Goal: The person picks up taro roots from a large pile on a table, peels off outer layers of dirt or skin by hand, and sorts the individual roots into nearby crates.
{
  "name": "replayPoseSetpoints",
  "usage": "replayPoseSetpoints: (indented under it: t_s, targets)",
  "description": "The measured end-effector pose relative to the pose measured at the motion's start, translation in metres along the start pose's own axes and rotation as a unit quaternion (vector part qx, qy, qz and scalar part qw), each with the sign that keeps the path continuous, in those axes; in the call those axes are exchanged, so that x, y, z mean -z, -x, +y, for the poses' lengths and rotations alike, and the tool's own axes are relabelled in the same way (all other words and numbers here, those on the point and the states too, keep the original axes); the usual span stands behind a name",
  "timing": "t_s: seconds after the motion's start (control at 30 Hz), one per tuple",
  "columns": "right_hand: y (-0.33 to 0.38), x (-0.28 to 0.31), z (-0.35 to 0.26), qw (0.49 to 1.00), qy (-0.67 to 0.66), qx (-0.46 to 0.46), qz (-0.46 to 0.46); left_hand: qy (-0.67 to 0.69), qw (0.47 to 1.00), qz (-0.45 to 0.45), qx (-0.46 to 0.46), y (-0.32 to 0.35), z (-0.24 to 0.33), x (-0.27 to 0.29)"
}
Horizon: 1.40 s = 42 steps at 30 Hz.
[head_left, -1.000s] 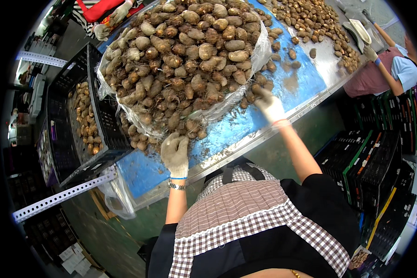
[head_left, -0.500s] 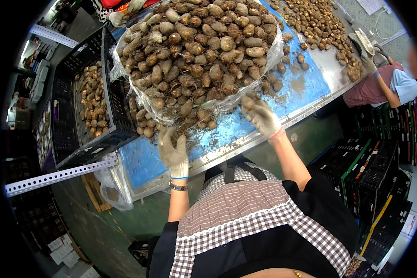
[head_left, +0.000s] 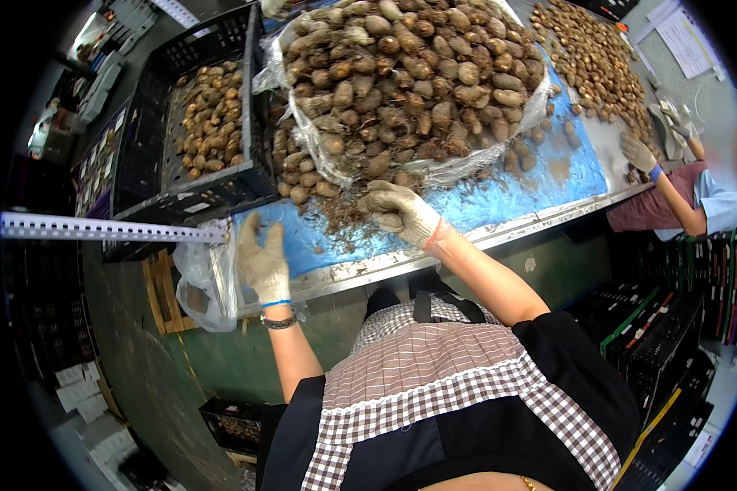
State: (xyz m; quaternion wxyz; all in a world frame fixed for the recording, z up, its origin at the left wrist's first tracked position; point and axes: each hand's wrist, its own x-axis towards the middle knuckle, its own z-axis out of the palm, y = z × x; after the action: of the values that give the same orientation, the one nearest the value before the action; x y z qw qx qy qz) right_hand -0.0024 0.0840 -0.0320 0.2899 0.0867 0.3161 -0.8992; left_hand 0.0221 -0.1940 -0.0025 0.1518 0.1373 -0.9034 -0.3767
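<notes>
While gloved hands hover, clear plastic sack (head_left: 540,98) bulges brown.

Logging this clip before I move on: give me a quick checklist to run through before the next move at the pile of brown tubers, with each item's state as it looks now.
1. Right hand at the loose tubers by the heap: ok, gloved and curled at the pile's near edge.
2. Right hand's hold: cannot tell, the fingers hide whatever is inside.
3. Left hand free: ok, open above the blue table, holding nothing.
4. Plastic sack contains its heap: not ok, tubers have spilled onto the table.
5. Black crate has room: ok, partly filled.
6. Co-worker's hand clear of the heap: ok, it is at the far end of the table.
</notes>
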Motion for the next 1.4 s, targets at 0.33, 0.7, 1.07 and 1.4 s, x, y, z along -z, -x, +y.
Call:
replayPoseSetpoints:
  t_s: [0.33,0.7,1.07,1.4]
  targets:
    - [-0.021,-0.054,0.022,0.997,-0.002,0.01,-0.079,0.126,0.991,-0.025,-0.039,0.037,0.02,-0.017]
    - [-0.034,-0.042,0.033,0.999,0.026,-0.02,0.001,0.194,0.98,-0.054,-0.003,0.04,0.018,-0.012]
    - [-0.033,-0.018,0.035,0.993,-0.081,-0.019,-0.078,0.19,0.979,-0.074,-0.017,0.038,0.015,-0.013]
    - [-0.027,-0.034,0.036,0.995,0.068,-0.031,0.071,0.195,0.97,-0.114,-0.091,0.038,0.039,-0.033]
